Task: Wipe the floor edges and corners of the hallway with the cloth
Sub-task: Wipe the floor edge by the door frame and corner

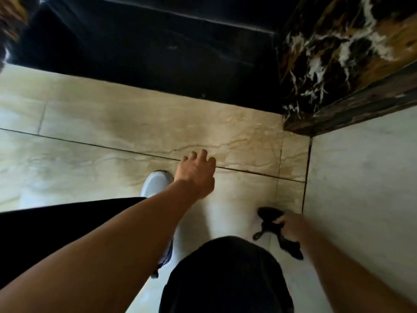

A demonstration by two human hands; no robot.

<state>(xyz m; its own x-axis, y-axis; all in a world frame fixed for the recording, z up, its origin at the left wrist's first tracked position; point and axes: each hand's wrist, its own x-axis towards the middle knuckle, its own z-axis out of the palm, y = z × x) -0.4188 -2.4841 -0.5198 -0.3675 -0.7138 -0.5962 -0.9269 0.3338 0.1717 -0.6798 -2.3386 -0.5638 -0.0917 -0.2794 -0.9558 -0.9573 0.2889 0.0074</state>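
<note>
Down at floor level, the person's left hand (196,175) reaches forward over the beige marble-look floor (112,123), its palm turned down and its fingers (204,154) loosely curled and a little spread, holding nothing. It lies over a dark grout line (90,144) that runs across the floor from left to right; whether the fingertips touch the tiles cannot be told. Just beside the wrist, on the left, the white toe of a shoe (155,182) shows from under a black trouser leg (67,222).

The right hand (291,227) is lower and to the right, close to the near edge of the floor, closed around a dark cloth (274,220). The cloth is bunched in the grip; one rounded end sticks out ahead of the fingers, and looser ends hang below the hand towards the floor. It hangs just beside a narrow dark joint (306,172) where the beige tiles meet a paler, whitish slab (361,177) along the right edge of the floor. A black-clad knee (225,279) fills the bottom middle, between the two forearms.

Along the far edge of the floor stands a glossy black wall surface (158,53). At the far right corner a pillar of dark brown marble with white and amber veins (338,53) comes down to a dark skirting strip (349,111), which sits on the floor where the beige and pale tiles meet.
</note>
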